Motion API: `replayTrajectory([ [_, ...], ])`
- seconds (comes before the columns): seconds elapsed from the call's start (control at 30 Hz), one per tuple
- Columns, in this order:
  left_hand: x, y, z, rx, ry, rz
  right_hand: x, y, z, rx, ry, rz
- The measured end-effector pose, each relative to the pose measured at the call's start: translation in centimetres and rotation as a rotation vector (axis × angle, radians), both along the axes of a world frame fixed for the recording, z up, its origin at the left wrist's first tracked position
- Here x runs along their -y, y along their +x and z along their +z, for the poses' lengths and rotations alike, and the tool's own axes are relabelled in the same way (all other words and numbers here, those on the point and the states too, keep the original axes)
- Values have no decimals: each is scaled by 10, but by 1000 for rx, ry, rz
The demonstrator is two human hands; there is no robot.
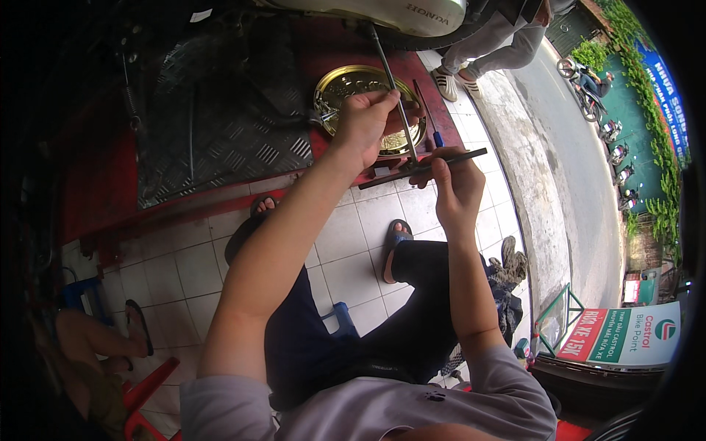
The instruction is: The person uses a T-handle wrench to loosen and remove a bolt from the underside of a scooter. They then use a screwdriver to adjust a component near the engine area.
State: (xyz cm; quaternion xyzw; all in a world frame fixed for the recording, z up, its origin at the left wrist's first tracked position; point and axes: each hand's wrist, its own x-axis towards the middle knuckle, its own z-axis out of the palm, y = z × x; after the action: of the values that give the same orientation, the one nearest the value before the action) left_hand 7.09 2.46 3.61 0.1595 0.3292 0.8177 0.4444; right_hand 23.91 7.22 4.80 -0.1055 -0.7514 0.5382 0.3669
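A grey road (570,176) runs down the right side, beyond a floor of white tiles (346,228). On that floor stands a low red platform (95,195), topped on the left by a dark ridged metal plate (228,151). The pale underside of a motorbike (382,13) overhangs its far edge, and a person in light trousers (493,48) stands just past its right end. At the lower right leans a white, green and red sign (621,334), and a small blue stool (342,320) shows by the wearer's legs. Near the right end of the platform sits a round gold tray (351,71), the clearest container here; shiny bits seem to lie inside, but the left hand and its arm cover part of it and I cannot tell what they are. A long T-shaped wrench (384,59) slants across the tray, its far end up under the motorbike and its crossbar nearest the wearer. The left hand (365,123) is closed around the shaft, above the tray, while the right hand (460,192) grips the crossbar with bent fingers. Smallest is a blue-handled screwdriver (438,139), just beside the tray's right edge.
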Motion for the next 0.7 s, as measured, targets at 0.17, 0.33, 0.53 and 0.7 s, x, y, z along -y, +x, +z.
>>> replayTrajectory([
  [0.17, 2, 1, 1, -13, -8, 4, 0, 0, 0, -8, -7, 2],
  [0.33, 3, 0, 3, -26, -4, -7, -1, 0, 1, -19, -11, -11],
  [0.53, 0, -2, 6, -11, -12, -53, -3, -2, 12, 69, 484, -249],
  [0.7, -5, -2, 7, -5, 38, -80, -6, -8, 18, 15, 845, -298],
])
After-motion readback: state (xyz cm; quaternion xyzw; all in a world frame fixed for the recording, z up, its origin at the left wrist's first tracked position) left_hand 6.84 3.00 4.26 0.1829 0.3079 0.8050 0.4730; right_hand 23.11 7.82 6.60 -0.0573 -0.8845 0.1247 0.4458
